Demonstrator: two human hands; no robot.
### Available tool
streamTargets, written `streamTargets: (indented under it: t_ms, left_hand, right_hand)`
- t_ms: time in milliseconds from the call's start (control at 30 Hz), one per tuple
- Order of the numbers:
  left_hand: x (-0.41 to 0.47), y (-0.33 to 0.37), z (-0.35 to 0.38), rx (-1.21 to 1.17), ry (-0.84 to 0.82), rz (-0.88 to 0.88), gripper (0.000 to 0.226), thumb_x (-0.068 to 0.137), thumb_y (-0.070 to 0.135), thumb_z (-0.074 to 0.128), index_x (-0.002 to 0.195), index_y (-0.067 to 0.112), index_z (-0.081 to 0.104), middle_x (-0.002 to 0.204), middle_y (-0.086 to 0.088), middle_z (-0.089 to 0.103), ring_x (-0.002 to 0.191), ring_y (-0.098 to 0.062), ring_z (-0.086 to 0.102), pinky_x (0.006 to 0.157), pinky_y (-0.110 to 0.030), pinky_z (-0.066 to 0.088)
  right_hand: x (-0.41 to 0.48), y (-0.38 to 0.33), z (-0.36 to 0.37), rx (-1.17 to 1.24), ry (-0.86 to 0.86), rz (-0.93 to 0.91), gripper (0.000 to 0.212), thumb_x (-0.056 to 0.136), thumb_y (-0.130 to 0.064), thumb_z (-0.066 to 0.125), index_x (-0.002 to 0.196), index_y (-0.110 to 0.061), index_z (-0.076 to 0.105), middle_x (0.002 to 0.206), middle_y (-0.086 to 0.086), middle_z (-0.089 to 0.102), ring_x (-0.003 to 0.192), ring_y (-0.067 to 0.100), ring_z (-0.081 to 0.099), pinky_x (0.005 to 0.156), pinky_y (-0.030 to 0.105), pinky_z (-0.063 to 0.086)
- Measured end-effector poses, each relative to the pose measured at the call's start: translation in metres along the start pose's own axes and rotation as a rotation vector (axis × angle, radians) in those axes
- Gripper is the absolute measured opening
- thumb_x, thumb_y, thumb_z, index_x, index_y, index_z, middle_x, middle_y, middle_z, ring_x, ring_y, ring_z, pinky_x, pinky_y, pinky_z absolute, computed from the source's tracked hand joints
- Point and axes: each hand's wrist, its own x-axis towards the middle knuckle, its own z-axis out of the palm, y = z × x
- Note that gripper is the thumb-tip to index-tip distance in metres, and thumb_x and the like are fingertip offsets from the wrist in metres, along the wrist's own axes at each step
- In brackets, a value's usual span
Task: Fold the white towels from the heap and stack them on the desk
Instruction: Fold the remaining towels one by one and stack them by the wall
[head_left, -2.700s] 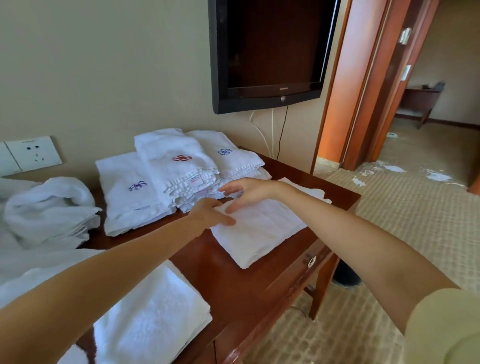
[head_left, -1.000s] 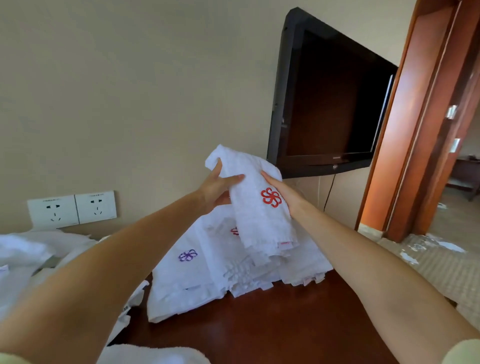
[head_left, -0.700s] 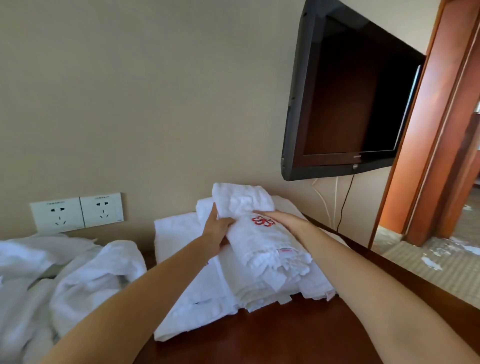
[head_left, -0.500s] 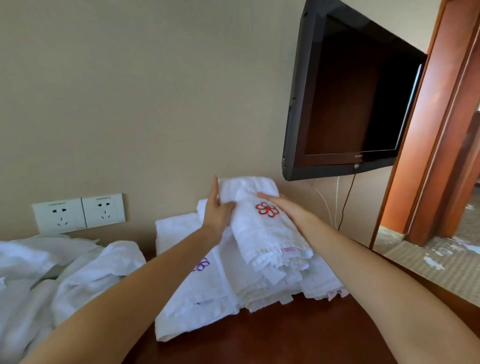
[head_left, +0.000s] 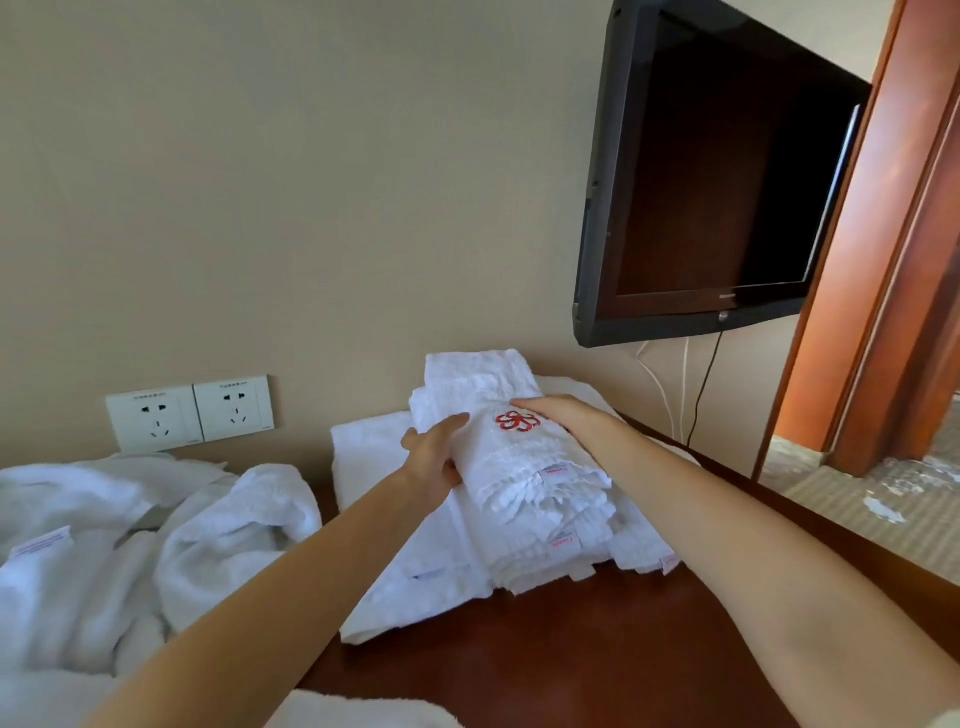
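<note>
Left of the stack (head_left: 431, 571) on the tabletop (head_left: 571, 654) lies the heap of unfolded towels (head_left: 104, 545). Your left hand (head_left: 434, 460) grips the left edge of the red-emblem towel (head_left: 511, 467) topping the stack, thumb above, fingers hidden beneath. Your right hand (head_left: 558, 415) lies flat on its right side, fingers pressed together.

Both bare arms outstretched, left hand (head_left: 434, 457) thumb-up with fingers curled, right hand (head_left: 558, 415) flat, palm down, fingers straight

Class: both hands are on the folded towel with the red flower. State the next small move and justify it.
Probably let go: the towel already rests on the stack, left hand holding its side, right hand flat on top.
</note>
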Motion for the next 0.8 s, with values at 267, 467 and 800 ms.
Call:
streamTargets:
  t_ms: [267, 467, 800]
  left_hand:
    - [-0.073, -0.005, -0.02, 0.156, -0.325, -0.175, 0.087, 0.077, 0.024, 0.079, 0.148, 0.013, 0.03, 0.123, -0.013, 0.061, 0.092, -0.027, 0.068, 0.069, -0.034, 0.057]
    - [-0.096, -0.004, -0.008, 0.439, -0.323, 0.028, 0.084, 0.09, 0.007, 0.063, 0.148, 0.042, 0.013, 0.086, -0.002, 0.058, 0.059, -0.011, 0.055, 0.063, -0.027, 0.053]
    - [-0.138, 0.012, -0.039, 1.13, -0.387, -0.044, 0.067, 0.095, 0.02, 0.057, 0.149, 0.037, 0.021, 0.111, 0.002, 0.061, 0.085, -0.013, 0.065, 0.076, -0.025, 0.054]
  right_hand:
    - [-0.041, -0.002, -0.002, -0.038, -0.103, 0.025, 0.052, 0.084, -0.047, 0.069, 0.122, -0.013, 0.063, 0.11, 0.004, 0.069, 0.099, 0.018, 0.066, 0.092, 0.032, 0.051]
    - [-0.077, -0.006, -0.002, -0.249, 0.069, -0.099, 0.025, 0.088, -0.037, 0.068, 0.105, -0.02, 0.065, 0.097, 0.0, 0.068, 0.087, 0.014, 0.064, 0.074, 0.025, 0.051]
    - [-0.109, 0.033, 0.017, -0.621, 0.319, -0.242, 0.033, 0.098, -0.029, 0.049, 0.129, -0.031, 0.061, 0.138, 0.01, 0.052, 0.101, 0.022, 0.053, 0.076, 0.03, 0.049]
